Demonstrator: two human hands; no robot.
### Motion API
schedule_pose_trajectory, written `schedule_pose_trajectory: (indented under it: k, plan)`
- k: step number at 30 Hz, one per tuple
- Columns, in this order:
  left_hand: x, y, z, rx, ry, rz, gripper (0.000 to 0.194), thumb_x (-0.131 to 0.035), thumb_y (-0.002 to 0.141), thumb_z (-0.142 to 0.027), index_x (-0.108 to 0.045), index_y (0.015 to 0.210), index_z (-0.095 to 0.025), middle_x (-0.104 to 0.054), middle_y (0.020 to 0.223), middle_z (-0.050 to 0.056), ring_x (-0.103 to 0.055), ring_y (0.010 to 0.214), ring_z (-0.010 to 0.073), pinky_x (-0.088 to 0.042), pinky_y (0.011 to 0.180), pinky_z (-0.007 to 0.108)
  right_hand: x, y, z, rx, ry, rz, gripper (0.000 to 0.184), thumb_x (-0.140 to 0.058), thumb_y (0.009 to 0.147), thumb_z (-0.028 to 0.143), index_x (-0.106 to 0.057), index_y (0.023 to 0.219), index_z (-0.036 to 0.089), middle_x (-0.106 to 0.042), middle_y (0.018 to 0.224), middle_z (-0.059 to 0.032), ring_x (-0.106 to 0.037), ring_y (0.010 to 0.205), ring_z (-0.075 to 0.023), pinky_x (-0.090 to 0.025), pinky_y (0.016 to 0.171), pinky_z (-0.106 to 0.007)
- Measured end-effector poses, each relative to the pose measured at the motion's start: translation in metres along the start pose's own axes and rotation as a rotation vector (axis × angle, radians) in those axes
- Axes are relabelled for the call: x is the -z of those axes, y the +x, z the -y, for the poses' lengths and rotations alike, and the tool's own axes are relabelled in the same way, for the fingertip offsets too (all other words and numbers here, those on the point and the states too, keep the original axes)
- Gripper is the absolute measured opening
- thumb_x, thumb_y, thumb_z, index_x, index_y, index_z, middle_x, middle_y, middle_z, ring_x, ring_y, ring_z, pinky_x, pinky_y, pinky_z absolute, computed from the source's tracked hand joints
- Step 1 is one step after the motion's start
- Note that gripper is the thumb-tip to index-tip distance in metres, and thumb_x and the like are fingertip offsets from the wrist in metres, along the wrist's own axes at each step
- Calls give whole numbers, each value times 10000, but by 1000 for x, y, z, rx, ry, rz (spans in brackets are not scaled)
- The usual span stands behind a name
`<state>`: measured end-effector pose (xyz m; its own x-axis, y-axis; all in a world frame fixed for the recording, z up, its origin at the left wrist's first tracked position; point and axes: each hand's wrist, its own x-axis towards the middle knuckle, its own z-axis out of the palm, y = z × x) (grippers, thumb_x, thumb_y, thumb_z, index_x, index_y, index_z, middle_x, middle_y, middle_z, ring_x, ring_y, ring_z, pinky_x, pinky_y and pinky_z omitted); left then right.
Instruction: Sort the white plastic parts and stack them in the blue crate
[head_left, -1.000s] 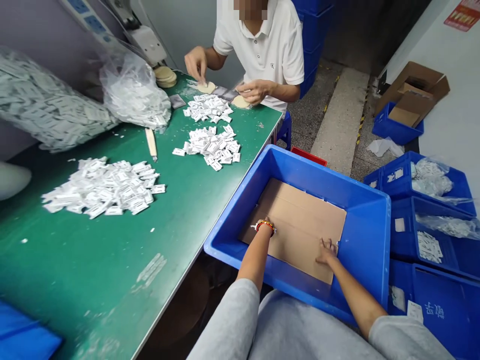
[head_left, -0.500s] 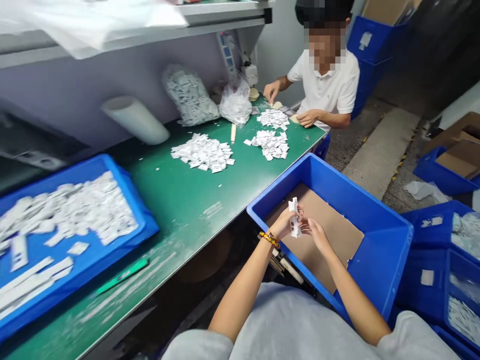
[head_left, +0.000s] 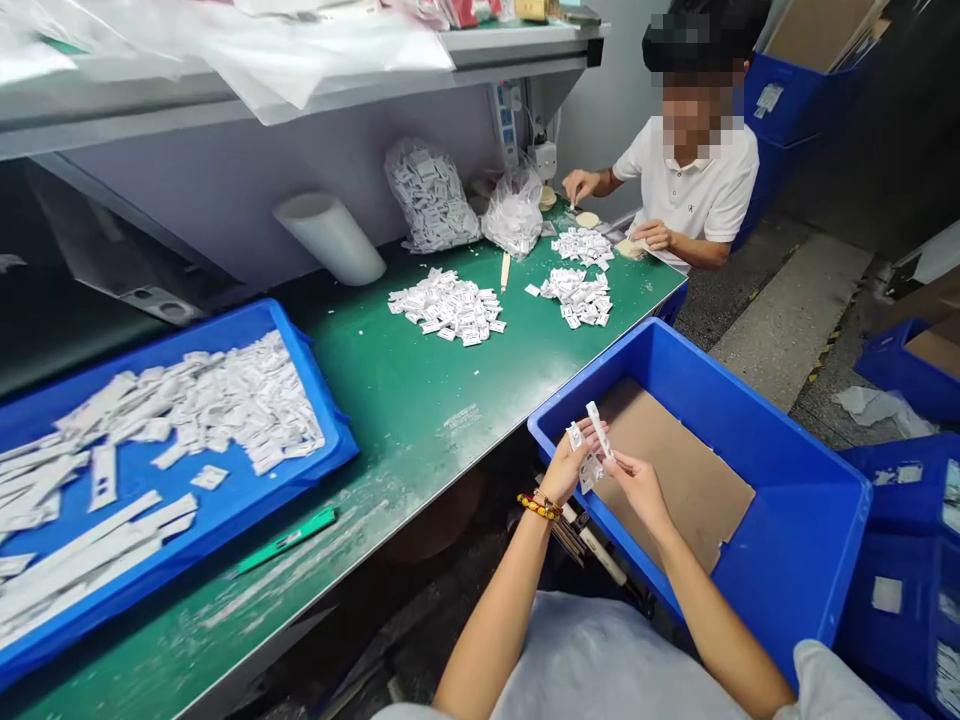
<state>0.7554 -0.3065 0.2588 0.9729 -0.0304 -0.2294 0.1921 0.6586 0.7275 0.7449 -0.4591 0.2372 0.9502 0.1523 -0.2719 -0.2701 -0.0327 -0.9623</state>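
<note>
My left hand (head_left: 568, 467), with a beaded bracelet on its wrist, and my right hand (head_left: 634, 482) meet above the near rim of a blue bin (head_left: 780, 560). Together they pinch a few small white packets (head_left: 592, 445), one sticking up between the fingers. The bin sits on my lap side, right of the green table (head_left: 405, 400), and has a brown cardboard sheet (head_left: 690, 480) on its floor.
A blue tray (head_left: 300, 470) of white packets and strips lies at the left. Three packet piles (head_left: 450, 305), two full plastic bags (head_left: 431, 195) and a white roll (head_left: 330, 238) sit farther back. A person in a white shirt (head_left: 705, 195) works at the far end. More blue bins (head_left: 907, 520) stand at the right.
My hands rose from the cardboard at the bin's floor and now hold white packets between them. The view swung left, revealing the blue tray.
</note>
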Motion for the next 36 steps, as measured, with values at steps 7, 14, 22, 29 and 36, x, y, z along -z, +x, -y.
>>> schedule_pose_trajectory:
  k: [7,14,22,29,36]
  plan:
    - [34,-18,-43,-1,-119,-370,211,-789,699,-264,-720,845,-128,-659,768,8,-640,764,128,-511,968,369,43,56,-70,65,-734,-122,369,-597,865,412,-755,1077,155,-664,916,-87,-607,779,-186,-516,759,-330]
    - [64,-53,-66,315,-122,-557,242,-816,666,-259,-736,865,-145,-664,806,23,-624,743,129,-544,777,270,16,77,-171,-103,-920,-27,177,-641,816,190,-749,955,172,-629,952,-104,-556,969,-258,-473,844,-362]
    - [63,-46,-52,349,-62,-625,355,-889,608,-319,-743,895,-169,-623,756,-2,-577,660,96,-516,630,210,10,80,-184,24,-1124,69,291,-628,873,254,-590,1149,170,-609,1142,-131,-508,1078,-291,-433,920,-391]
    - [52,-42,-68,460,30,-682,466,-911,566,-377,-765,962,-177,-660,765,23,-622,660,129,-490,567,209,-18,92,-175,20,-1238,325,164,-508,922,171,-597,1059,166,-624,1078,-131,-540,1016,-268,-440,898,-380]
    - [46,-42,-70,470,106,-685,454,-920,541,-387,-788,910,-159,-642,722,18,-587,632,103,-488,586,205,-45,89,-179,-13,-1199,369,198,-532,924,199,-587,1109,158,-617,1106,-137,-549,1042,-260,-466,921,-374]
